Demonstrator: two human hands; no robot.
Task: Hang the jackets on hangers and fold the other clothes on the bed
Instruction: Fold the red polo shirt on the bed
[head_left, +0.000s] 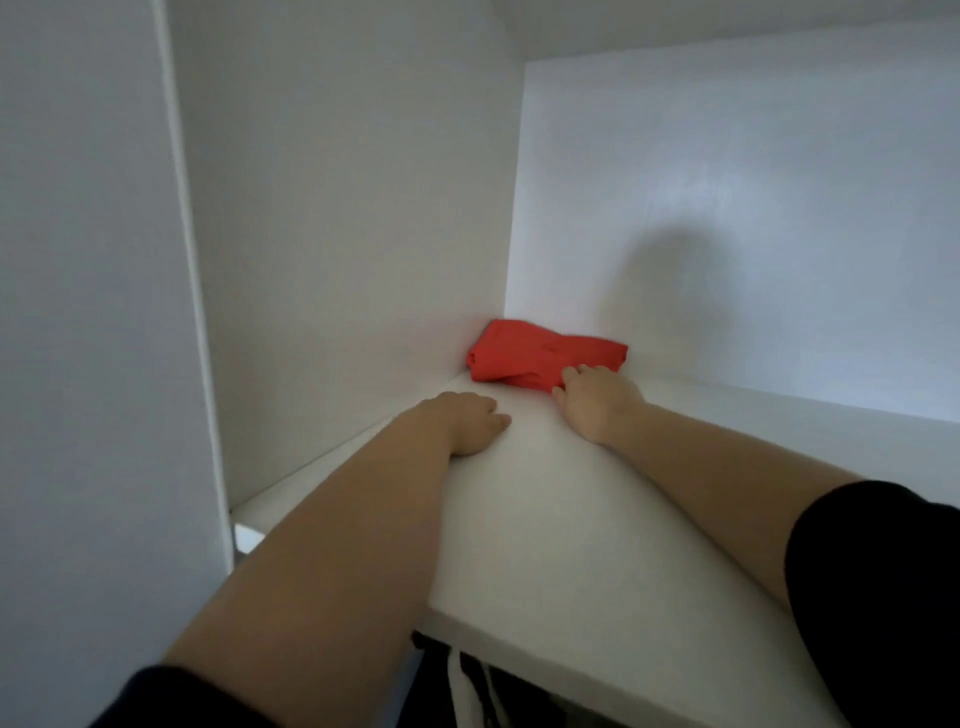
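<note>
My left hand (474, 422) rests on the white shelf (571, 519), fingers (496, 415) loosely curled and holding nothing. My right hand (597, 402) reaches further in, its fingertips lying on the near edge of the folded red garment (540, 356); whether they pinch the cloth or only touch it I cannot tell. The garment lies flat in the shelf's back left corner, against the side wall (337, 234) and close to the back wall (753, 208).
</note>
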